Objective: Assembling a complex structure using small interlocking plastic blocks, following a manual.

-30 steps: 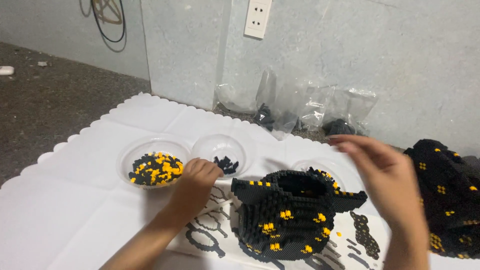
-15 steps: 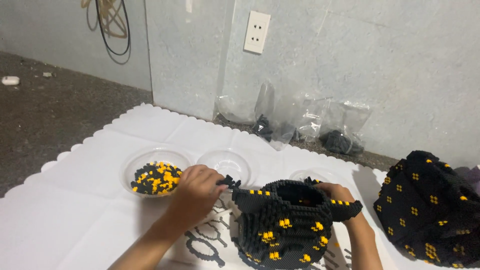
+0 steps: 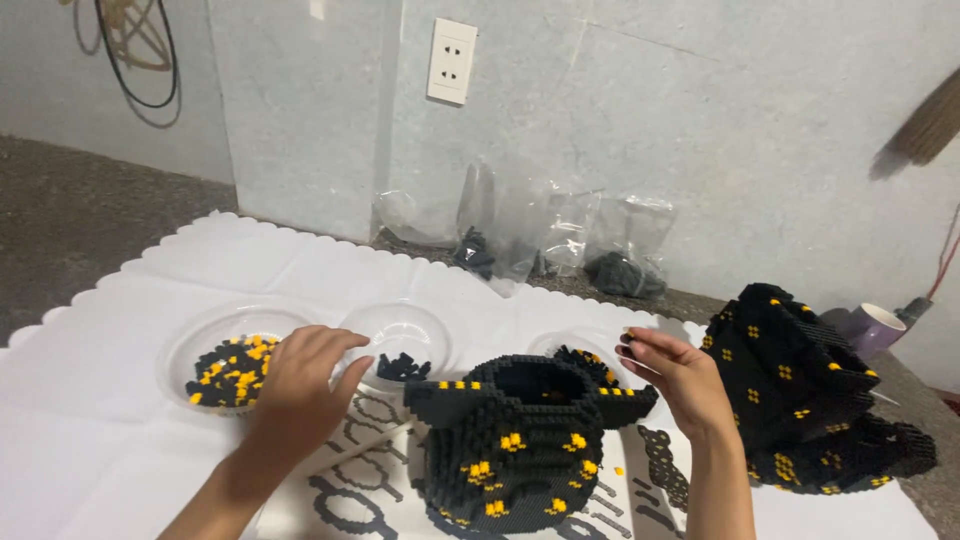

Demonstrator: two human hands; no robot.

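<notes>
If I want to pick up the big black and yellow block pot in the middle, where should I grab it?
Probably use both hands, one from each side, on the round body of the black and yellow block model, below the flat pieces jutting out near its rim. Those thin wings may snap off if you lift by them. The left hand and right hand already sit on either side of it.

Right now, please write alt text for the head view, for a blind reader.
Two bare hands work beside a black-and-yellow brick model on a white sheet. The left hand reaches over a bowl of bricks; the right hand hovers by the model's rim.
</notes>
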